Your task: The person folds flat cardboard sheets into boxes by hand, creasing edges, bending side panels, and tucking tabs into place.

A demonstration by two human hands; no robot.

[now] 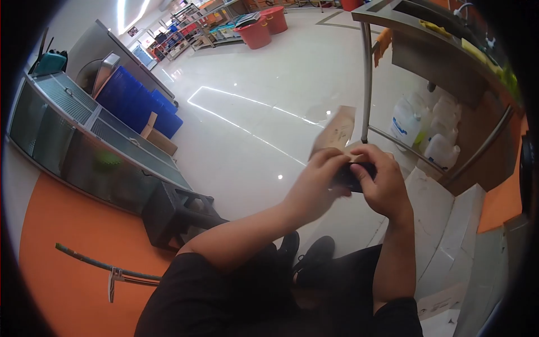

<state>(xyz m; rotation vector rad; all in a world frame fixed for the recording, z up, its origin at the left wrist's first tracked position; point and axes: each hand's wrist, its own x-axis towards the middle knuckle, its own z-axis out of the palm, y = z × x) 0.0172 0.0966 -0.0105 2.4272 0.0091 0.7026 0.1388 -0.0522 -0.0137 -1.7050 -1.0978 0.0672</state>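
My left hand [315, 182] and my right hand [386, 182] are closed around a small black object [350, 178] in front of my body. Its kind is hard to make out, since the fingers cover much of it. My right thumb lies across its near face, and my left fingers grip its other side. Just beyond the hands rises a brown cardboard flap [339, 128] with dark print. Whether the flap touches my fingers I cannot tell.
On the right, a metal sink table [387, 12] stands over several plastic jugs [407, 121]. White slabs or boxes [421, 202] lie below it. Leftward are a glass tank [95, 157], blue crates [129, 101] and a black stool [174, 216]. Red tubs [255, 35] stand far off.
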